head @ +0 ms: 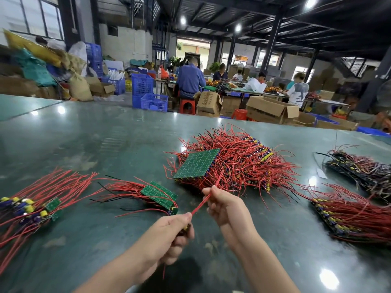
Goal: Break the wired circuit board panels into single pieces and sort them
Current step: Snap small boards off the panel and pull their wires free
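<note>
Lower centre of frame: left hand (pixel 169 229) grips a small piece, right hand (pixel 222 203) pinches its red wire (pixel 201 205) | done: singles pile (pixel 27 206) lower left on tabletop (pixel 105 134) | left: uncut panel (pixel 196 163) on big heap (pixel 243 161) at centre, more stacks at right; judged early.

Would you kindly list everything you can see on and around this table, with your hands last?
Table: one, dark green, glossy.
Panel: one, green, atop the central pile.
Central pile: one, red-wired boards, mid-table.
Strip: one, green, red and black wires, left of centre.
Single pieces: one group, green boards, yellow and blue parts, far left.
Right piles: two, dark boards, right edge.
Crates: several, blue, beyond the table.
Boxes: several, brown cardboard.
Workers: several, seated, background.
Wire: red, held between both hands.
Left hand: grips the wire's base.
Right hand: pinches the wire.
</note>
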Tool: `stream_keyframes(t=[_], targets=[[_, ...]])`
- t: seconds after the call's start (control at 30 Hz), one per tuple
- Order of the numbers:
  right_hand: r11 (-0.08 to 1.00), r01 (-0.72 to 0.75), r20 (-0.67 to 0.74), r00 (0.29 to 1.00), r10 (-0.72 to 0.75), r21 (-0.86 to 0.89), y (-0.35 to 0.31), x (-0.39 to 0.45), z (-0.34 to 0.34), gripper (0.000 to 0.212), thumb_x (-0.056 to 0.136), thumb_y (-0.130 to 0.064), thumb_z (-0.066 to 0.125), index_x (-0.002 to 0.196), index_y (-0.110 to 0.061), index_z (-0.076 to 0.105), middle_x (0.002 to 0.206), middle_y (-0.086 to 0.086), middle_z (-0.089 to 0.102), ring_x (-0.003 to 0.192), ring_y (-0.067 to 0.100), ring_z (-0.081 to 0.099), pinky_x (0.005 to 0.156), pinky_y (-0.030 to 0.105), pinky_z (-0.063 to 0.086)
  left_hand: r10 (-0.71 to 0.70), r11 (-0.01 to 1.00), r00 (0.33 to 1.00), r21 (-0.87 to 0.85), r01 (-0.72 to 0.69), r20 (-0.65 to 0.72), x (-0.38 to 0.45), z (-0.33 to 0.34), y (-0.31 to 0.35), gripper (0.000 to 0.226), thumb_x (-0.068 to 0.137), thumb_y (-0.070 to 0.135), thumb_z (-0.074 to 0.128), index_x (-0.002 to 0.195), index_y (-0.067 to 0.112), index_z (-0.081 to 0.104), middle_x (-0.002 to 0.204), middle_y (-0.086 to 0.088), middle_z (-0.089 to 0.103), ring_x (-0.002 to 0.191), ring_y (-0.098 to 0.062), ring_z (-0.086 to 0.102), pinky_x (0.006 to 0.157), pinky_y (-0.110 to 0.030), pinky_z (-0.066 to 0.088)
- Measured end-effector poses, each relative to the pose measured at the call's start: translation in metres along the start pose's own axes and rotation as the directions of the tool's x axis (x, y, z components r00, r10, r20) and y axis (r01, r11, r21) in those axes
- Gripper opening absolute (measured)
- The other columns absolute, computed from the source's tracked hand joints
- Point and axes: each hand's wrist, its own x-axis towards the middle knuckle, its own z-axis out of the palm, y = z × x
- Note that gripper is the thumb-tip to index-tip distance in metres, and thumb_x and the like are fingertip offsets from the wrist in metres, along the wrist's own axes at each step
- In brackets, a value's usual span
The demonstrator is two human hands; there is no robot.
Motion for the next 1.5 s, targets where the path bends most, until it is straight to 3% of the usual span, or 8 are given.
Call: stream_keyframes(t=[0.13, 0.33, 0.6, 0.77, 1.0, 1.13, 1.3, 1.5], targets=[[0.997, -0.012, -0.015, 1.000, 0.011, -0.078, 0.002, -0.002, 0.003, 0.030, 0.092, -0.025, 0.053, 0.077, -0.012, 0.075, 0.066, -0.003, 0.063, 0.048, 0.005, 0.045, 0.054, 0.019, 0.035, -0.041, 0.969, 0.987, -0.233, 0.077, 0.154, -0.002, 0.002, 0.006, 0.028, 0.080, 0.039, 0.054, 0.059, 0.020, 0.060, 0.054, 0.004, 0.032, 0.039, -0.007, 0.020, 0.034, -0.016, 0.020], [0.882, 0.091, 0.133, 0.991, -0.033, -0.462, 0.020, -0.013, 0.023, 0.025, 0.096, -0.024, 0.053, 0.076, -0.017, 0.066, 0.066, -0.008, 0.063, 0.052, 0.004, 0.047, 0.049, 0.014, 0.037, 0.170, 0.936, 0.924, -0.236, -0.260, -0.344, 0.015, -0.019, 0.004, 0.031, 0.084, 0.037, 0.048, 0.081, 0.015, 0.068, 0.067, 0.008, 0.063, 0.070, -0.012, 0.048, 0.079, -0.036, 0.033], [0.895, 0.041, 0.355, 0.925, 0.134, -0.444, 0.036, -0.020, 0.025, 0.006, 0.085, -0.008, 0.067, 0.088, -0.013, 0.066, 0.060, -0.010, 0.060, 0.053, 0.003, 0.049, 0.056, 0.014, 0.041, 0.125, 0.941, 0.975, -0.290, -0.176, -0.186, 0.018, -0.024, -0.003, 0.035, 0.074, 0.043, 0.056, 0.076, 0.015, 0.077, 0.067, -0.012, 0.062, 0.060, -0.026, 0.058, 0.052, -0.031, 0.049], [0.864, 0.158, 0.396, 0.917, 0.051, -0.477, 0.035, -0.022, 0.026, 0.005, 0.092, -0.006, 0.059, 0.091, -0.008, 0.064, 0.069, -0.003, 0.061, 0.053, 0.000, 0.050, 0.055, 0.012, 0.039, 0.185, 0.955, 0.961, -0.195, -0.225, -0.205, 0.020, -0.021, -0.011, 0.037, 0.070, 0.037, 0.063, 0.086, 0.006, 0.074, 0.090, -0.012, 0.072, 0.081, -0.021, 0.064, 0.073, -0.032, 0.049], [0.778, 0.243, 0.440, 0.897, 0.048, -0.580, 0.033, -0.024, 0.030, 0.028, 0.096, 0.003, 0.042, 0.076, -0.011, 0.056, 0.065, -0.001, 0.060, 0.046, -0.002, 0.052, 0.053, 0.010, 0.041, 0.123, 0.935, 0.973, -0.305, -0.180, -0.196, 0.020, -0.017, -0.007, 0.043, 0.080, 0.038, 0.053, 0.097, -0.001, 0.064, 0.060, -0.006, 0.054, 0.039, -0.017, 0.037, 0.036, -0.024, 0.036], [0.747, 0.217, 0.387, 0.920, 0.058, -0.629, 0.035, -0.022, 0.031, 0.033, 0.096, 0.000, 0.042, 0.070, -0.018, 0.054, 0.060, -0.004, 0.057, 0.041, -0.002, 0.047, 0.049, 0.010, 0.038, 0.085, 0.931, 0.984, -0.339, -0.135, -0.158, 0.020, -0.021, -0.007, 0.040, 0.079, 0.035, 0.055, 0.092, -0.001, 0.064, 0.058, -0.011, 0.053, 0.037, -0.021, 0.041, 0.040, -0.029, 0.041], [0.517, 0.360, 0.323, 0.932, -0.163, -0.777, 0.035, -0.018, 0.024, 0.038, 0.094, -0.014, 0.052, 0.057, -0.025, 0.052, 0.045, -0.012, 0.050, 0.044, 0.000, 0.043, 0.050, 0.012, 0.030, 0.141, 0.934, 0.952, -0.281, -0.219, -0.273, 0.023, -0.021, -0.010, 0.027, 0.077, 0.032, 0.057, 0.077, 0.011, 0.074, 0.069, -0.006, 0.065, 0.054, -0.013, 0.056, 0.060, -0.030, 0.031], [0.542, 0.385, 0.300, 0.923, -0.242, -0.747, 0.040, -0.019, 0.031, 0.042, 0.095, -0.011, 0.050, 0.059, -0.033, 0.049, 0.049, -0.019, 0.052, 0.052, -0.003, 0.047, 0.054, 0.010, 0.031, 0.115, 0.893, 0.939, -0.381, -0.241, -0.324, 0.024, -0.017, -0.006, 0.028, 0.076, 0.031, 0.057, 0.083, 0.006, 0.069, 0.065, 0.000, 0.062, 0.054, -0.007, 0.050, 0.059, -0.024, 0.033]])
